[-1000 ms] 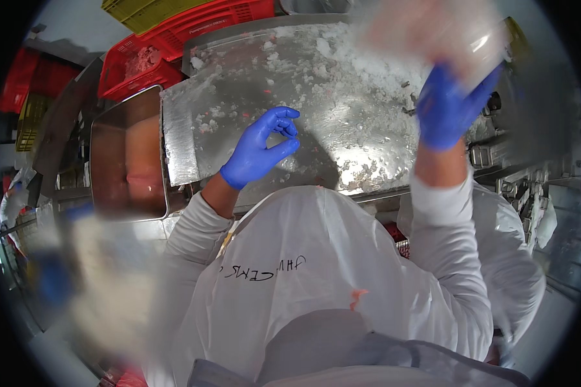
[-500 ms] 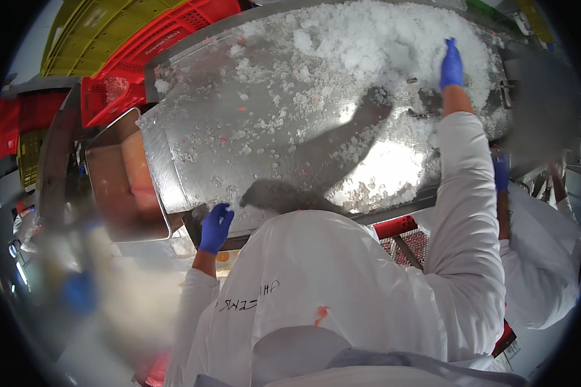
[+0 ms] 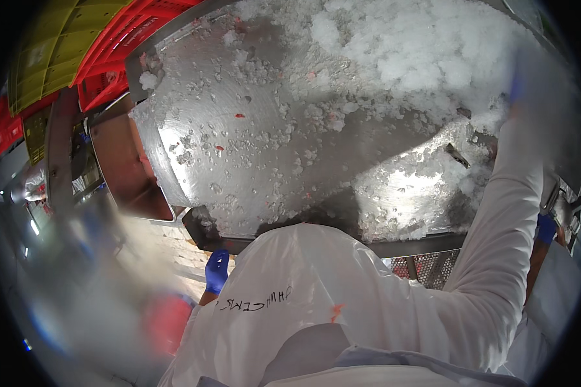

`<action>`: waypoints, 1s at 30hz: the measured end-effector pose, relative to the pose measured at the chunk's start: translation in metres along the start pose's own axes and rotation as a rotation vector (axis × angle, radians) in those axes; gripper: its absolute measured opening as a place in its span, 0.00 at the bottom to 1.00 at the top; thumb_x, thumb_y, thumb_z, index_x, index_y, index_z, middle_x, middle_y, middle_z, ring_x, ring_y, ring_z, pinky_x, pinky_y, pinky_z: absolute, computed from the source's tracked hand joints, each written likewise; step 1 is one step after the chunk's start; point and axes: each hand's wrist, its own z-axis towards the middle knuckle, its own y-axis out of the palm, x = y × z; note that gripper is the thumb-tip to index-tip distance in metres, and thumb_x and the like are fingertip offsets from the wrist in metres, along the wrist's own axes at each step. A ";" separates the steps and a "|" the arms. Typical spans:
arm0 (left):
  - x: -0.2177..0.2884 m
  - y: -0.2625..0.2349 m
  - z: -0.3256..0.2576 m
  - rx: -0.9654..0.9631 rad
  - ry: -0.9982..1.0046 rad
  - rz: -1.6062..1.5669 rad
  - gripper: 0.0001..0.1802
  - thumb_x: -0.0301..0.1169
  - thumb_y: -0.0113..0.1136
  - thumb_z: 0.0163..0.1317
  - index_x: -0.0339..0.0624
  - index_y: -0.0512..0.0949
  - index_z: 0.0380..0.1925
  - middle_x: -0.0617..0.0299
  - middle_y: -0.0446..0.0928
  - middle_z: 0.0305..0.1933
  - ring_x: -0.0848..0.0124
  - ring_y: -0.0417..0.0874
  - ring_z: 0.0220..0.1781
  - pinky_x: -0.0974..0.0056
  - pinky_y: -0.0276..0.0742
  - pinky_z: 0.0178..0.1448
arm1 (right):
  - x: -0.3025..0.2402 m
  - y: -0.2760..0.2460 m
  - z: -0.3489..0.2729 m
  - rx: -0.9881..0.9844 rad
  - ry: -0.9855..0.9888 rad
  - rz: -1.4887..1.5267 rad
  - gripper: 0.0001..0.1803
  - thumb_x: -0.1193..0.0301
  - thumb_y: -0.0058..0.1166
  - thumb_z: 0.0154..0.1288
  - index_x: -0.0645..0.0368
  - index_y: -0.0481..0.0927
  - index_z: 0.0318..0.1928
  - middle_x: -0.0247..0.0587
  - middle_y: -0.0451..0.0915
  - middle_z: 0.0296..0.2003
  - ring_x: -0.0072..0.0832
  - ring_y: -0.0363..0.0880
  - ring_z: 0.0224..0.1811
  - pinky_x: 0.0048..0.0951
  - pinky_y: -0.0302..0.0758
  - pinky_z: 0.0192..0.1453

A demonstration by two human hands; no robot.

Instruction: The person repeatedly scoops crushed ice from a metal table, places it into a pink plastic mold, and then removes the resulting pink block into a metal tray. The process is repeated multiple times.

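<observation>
The heap of white crushed ice (image 3: 407, 51) lies at the far end of the broad stainless-steel table (image 3: 252, 148), filling the picture from about twelve to two o'clock, with loose crumbs and small reddish flecks scattered down the wet metal toward the centre.

The person's right arm, in a long white sleeve (image 3: 503, 245), rises straight from about five o'clock up to two o'clock and stretches out over the table toward the edge of the ice heap. The right hand (image 3: 516, 87) is only a blue blur at the very end of the sleeve, right by the ice; how far it is open and whether it grips anything cannot be told.

The left hand (image 3: 217, 269), in a blue glove, hangs low at about seven o'clock from the centre, just below the near edge of the table and beside the white plastic apron (image 3: 303, 284) over the person's chest. Its fingers point upward and are loosely curled together, and nothing shows in its hold; it is close under the table's dark rim, though contact cannot be made out.

At nine to ten o'clock a rectangular metal tub with a reddish-brown inside (image 3: 129, 168) stands against the table's left side. Beyond it, at ten to eleven o'clock, red plastic crates (image 3: 119, 48) and yellow plastic crates (image 3: 51, 45) are stacked. At three to four o'clock another person's blue-gloved hand (image 3: 547, 228) shows beside the outstretched sleeve.
</observation>
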 end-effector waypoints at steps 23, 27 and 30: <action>0.265 0.152 0.091 -0.472 1.127 0.640 0.19 0.36 0.70 0.62 0.44 0.83 0.52 0.54 0.82 0.53 0.53 0.81 0.59 0.49 0.74 0.67 | -0.167 0.390 -0.409 -1.013 -0.451 0.169 0.35 0.47 0.53 0.78 0.51 0.70 0.76 0.43 0.72 0.73 0.39 0.67 0.77 0.39 0.64 0.80; 0.316 0.223 0.102 -0.626 1.417 0.864 0.30 0.45 0.64 0.67 0.46 0.76 0.66 0.53 0.71 0.72 0.51 0.66 0.78 0.44 0.58 0.82 | -0.192 0.397 -0.469 -0.754 -0.468 0.280 0.32 0.55 0.61 0.75 0.54 0.72 0.72 0.46 0.77 0.67 0.43 0.68 0.75 0.44 0.63 0.80; 0.297 0.242 0.123 -0.486 1.396 0.916 0.36 0.47 0.62 0.68 0.53 0.68 0.75 0.53 0.59 0.82 0.49 0.54 0.85 0.38 0.43 0.86 | -0.155 0.377 -0.306 -0.303 -0.876 0.050 0.24 0.65 0.53 0.75 0.58 0.74 0.68 0.46 0.82 0.60 0.42 0.79 0.62 0.41 0.74 0.69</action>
